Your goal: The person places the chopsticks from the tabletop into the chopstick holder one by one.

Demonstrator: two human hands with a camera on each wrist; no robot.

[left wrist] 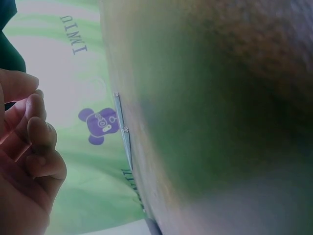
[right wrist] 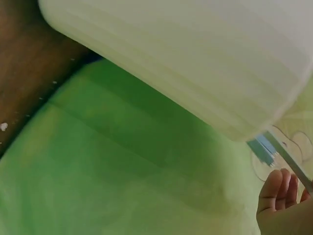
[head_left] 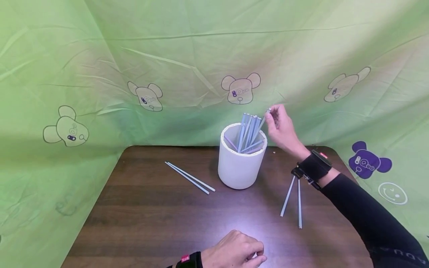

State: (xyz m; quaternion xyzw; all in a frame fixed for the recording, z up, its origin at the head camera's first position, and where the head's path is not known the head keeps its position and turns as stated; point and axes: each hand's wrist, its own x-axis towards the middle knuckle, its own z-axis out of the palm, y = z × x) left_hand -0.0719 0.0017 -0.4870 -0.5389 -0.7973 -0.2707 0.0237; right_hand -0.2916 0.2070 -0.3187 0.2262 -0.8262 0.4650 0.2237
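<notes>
My right hand (head_left: 281,128) is up at the right of a white cylindrical pot (head_left: 239,171). Thumb and fingers pinch the top end of a thin pale blue stick (head_left: 262,124), whose lower part slants down into the pot. Several similar sticks (head_left: 248,130) stand and lean inside, their lower ends hidden by its wall. In the right wrist view, the same hand (right wrist: 281,205) has the held stick (right wrist: 292,161) close to the pot's rim. Over the table's near side, my left hand (head_left: 234,250) hangs loosely curled and holds nothing.
Two pale blue sticks (head_left: 191,178) lie left of the pot on the brown wooden table (head_left: 151,219). Another two (head_left: 299,204) lie to its right, partly under the right wrist strap. A green printed cloth (head_left: 187,56) surrounds the table's back and sides.
</notes>
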